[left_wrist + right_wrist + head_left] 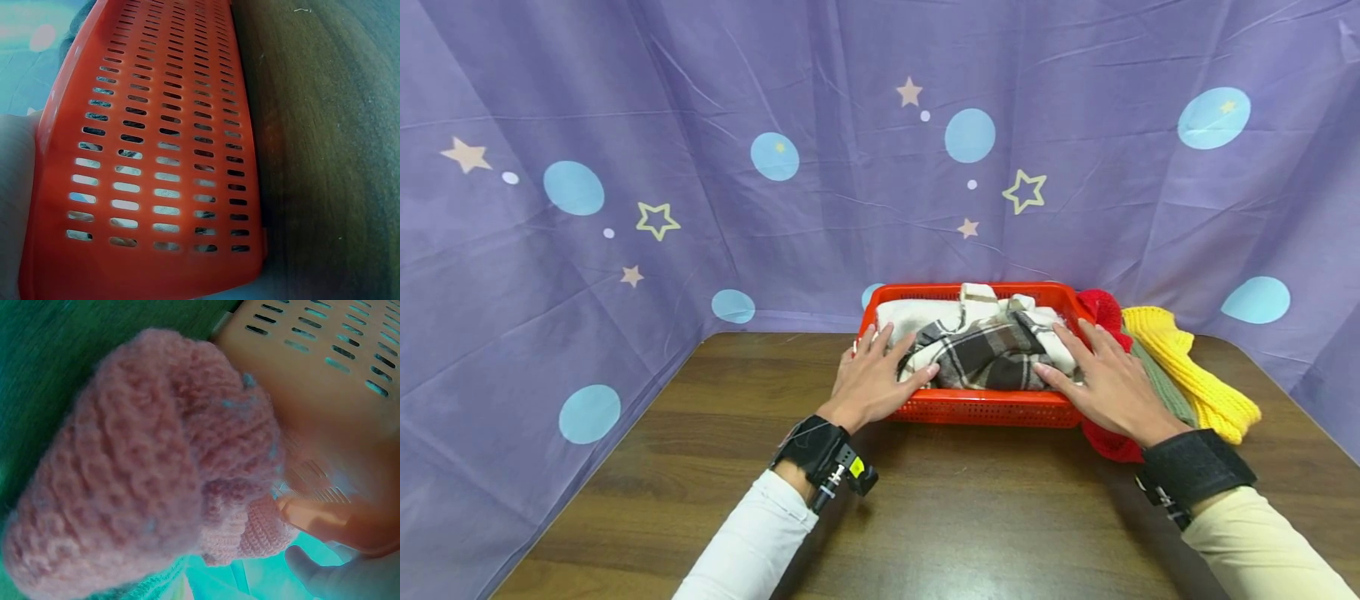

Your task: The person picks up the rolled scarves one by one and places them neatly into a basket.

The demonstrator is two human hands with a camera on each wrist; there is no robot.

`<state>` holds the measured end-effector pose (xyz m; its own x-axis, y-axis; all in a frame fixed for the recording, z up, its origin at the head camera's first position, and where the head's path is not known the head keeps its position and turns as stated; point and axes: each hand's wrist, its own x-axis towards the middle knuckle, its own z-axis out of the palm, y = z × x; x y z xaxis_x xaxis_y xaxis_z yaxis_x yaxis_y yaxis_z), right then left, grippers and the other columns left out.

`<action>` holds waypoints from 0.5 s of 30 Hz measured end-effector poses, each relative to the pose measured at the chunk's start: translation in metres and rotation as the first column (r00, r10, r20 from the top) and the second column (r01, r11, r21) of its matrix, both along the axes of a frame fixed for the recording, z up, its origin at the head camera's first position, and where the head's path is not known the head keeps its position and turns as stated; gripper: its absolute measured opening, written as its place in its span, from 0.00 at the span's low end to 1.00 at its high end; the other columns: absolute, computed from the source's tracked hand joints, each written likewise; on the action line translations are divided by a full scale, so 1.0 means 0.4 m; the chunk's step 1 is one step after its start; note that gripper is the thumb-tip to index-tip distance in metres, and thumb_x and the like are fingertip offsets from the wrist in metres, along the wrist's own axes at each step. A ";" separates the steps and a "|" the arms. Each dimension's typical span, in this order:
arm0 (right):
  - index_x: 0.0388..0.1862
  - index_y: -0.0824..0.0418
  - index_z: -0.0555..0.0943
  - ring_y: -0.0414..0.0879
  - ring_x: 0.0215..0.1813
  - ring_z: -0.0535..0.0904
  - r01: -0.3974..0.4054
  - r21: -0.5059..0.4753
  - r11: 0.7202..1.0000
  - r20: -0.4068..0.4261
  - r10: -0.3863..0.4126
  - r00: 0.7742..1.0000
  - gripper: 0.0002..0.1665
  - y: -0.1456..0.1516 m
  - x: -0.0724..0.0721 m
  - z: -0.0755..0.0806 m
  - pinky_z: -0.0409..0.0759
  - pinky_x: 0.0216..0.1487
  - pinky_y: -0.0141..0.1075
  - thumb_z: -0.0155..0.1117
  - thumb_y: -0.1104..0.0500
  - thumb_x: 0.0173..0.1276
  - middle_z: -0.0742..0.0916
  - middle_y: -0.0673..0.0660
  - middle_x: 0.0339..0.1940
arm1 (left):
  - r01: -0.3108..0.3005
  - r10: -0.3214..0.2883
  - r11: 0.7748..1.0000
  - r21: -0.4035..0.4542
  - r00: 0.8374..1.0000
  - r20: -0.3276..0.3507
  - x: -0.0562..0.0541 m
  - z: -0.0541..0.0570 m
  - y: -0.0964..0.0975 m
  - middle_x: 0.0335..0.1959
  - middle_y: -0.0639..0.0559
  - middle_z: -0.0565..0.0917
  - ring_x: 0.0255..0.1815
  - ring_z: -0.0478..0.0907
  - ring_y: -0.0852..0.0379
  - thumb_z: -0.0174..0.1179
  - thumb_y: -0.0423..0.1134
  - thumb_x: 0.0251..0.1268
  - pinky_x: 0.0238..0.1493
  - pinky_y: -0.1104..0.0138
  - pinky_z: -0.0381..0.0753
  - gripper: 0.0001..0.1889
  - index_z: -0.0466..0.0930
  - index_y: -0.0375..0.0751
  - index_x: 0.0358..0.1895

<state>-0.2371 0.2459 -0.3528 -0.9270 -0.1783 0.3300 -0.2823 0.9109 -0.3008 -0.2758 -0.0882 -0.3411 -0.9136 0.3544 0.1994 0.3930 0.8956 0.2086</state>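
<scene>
A red plastic basket (981, 408) with slotted sides holds folded white cloth (917, 312) and a brown, black and white plaid cloth (1000, 354). At its left end lies my left hand (874, 379), fingers straight and spread over the rim and the cloth edge. My right hand (1108, 383) is spread likewise over the right end, its thumb pointing toward the plaid cloth. In the left wrist view the basket's slotted side (162, 137) fills the middle. The right wrist view has a finger (325, 575) of the right hand close to the basket's corner.
Beside the basket's right end lie a red knitted item (1105, 312), a green knitted item (1161, 379) and a yellow knitted item (1195, 375). All rest on a brown wooden table (970, 517). A purple curtain (850, 225) with stars and dots hangs behind.
</scene>
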 end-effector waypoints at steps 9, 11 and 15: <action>0.83 0.56 0.55 0.72 0.77 0.51 0.002 -0.001 1.000 0.013 -0.002 1.000 0.50 0.000 0.001 0.001 0.50 0.65 0.77 0.51 0.30 0.72 0.58 0.74 0.79 | 0.004 -0.004 1.000 0.001 1.000 -0.004 0.001 -0.001 0.001 0.82 0.45 0.52 0.83 0.42 0.41 0.39 0.75 0.69 0.75 0.38 0.50 0.42 0.60 0.57 0.80; 0.83 0.56 0.55 0.72 0.77 0.52 0.002 0.000 1.000 0.013 -0.002 1.000 0.51 0.000 0.001 0.001 0.50 0.65 0.77 0.51 0.30 0.72 0.58 0.74 0.78 | 0.004 -0.004 1.000 0.000 1.000 -0.003 0.002 -0.001 0.001 0.82 0.45 0.52 0.83 0.42 0.41 0.39 0.75 0.69 0.75 0.38 0.50 0.42 0.60 0.57 0.80; 0.83 0.56 0.55 0.72 0.77 0.52 0.001 0.000 1.000 0.013 -0.001 1.000 0.50 0.000 0.000 0.000 0.50 0.65 0.77 0.51 0.30 0.72 0.58 0.74 0.78 | 0.002 -0.002 1.000 -0.003 1.000 -0.002 0.002 0.000 0.001 0.82 0.45 0.52 0.83 0.42 0.41 0.39 0.75 0.69 0.75 0.38 0.50 0.42 0.60 0.57 0.80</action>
<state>-0.2370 0.2461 -0.3526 -0.9312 -0.1778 0.3183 -0.2780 0.9112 -0.3042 -0.2750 -0.0879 -0.3411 -0.9125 0.3567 0.2000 0.3950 0.8956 0.2049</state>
